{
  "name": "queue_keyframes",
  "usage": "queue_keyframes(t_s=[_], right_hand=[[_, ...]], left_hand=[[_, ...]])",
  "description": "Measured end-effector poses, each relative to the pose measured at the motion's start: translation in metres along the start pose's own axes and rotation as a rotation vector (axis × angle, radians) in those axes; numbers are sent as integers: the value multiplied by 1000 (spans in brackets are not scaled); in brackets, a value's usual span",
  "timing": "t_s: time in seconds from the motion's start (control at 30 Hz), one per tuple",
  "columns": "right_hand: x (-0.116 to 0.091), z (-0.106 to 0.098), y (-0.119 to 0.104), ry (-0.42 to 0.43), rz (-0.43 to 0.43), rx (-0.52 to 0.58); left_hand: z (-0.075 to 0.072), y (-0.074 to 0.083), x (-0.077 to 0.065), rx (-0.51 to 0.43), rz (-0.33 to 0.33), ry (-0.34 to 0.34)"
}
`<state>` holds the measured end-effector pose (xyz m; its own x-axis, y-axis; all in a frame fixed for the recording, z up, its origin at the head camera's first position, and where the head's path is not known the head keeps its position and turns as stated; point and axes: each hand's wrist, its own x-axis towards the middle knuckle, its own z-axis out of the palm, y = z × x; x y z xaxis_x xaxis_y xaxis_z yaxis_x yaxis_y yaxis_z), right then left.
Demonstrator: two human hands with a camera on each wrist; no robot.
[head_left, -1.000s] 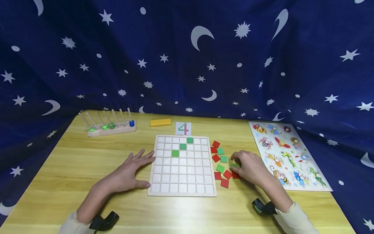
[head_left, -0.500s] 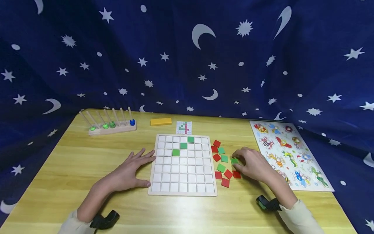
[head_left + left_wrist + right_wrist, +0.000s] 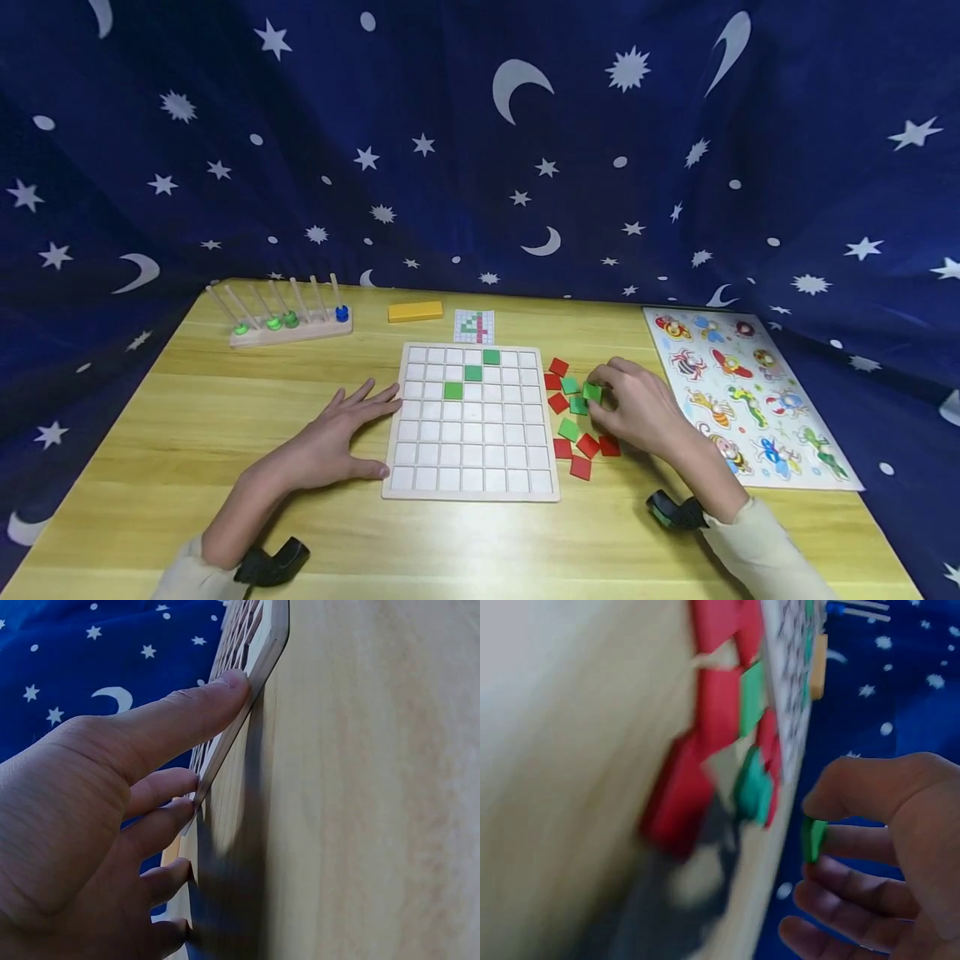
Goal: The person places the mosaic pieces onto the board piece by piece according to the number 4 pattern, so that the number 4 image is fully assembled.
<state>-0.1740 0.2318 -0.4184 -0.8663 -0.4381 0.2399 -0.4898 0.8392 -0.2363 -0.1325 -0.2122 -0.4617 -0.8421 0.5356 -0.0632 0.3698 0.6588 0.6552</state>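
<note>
At the board's [image 3: 472, 454] left edge, left hand [image 3: 322, 442] spread, thumb and fingers touching it. Right hand [image 3: 637, 408] pinching a green tile [image 3: 592, 391], raised, beside loose tiles [image 3: 580, 467], red and green. Three set tiles [image 3: 473, 373], all green, slant across the board. Beyond: card [image 3: 474, 327], yellow block [image 3: 415, 312], peg rack [image 3: 315, 331]. Bug puzzle [image 3: 806, 482] far right.

Head cam forward-down over tabletop [image 3: 465, 546]; wrist cams close, tilted, on left hand [image 3: 97, 817], right hand [image 3: 922, 836]; all share grid board [image 3: 472, 432].
</note>
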Motion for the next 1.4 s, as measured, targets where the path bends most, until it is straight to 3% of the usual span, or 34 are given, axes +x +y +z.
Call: queue_keyframes(t_s=[0.1,0.67,1.1,1.4], right_hand=[[9,1,-15,20,-27,35],[46,37,-82,-58,-244,112],[65,56,-118,-130,-251,143],[73,68,-132,-150,-299,159]], left_hand=[[0,0,0,0,8,1],[-2,2,1,5,4,3],[-2,2,-1,-7,1,0],[-1,1,0,-4,5,-2]])
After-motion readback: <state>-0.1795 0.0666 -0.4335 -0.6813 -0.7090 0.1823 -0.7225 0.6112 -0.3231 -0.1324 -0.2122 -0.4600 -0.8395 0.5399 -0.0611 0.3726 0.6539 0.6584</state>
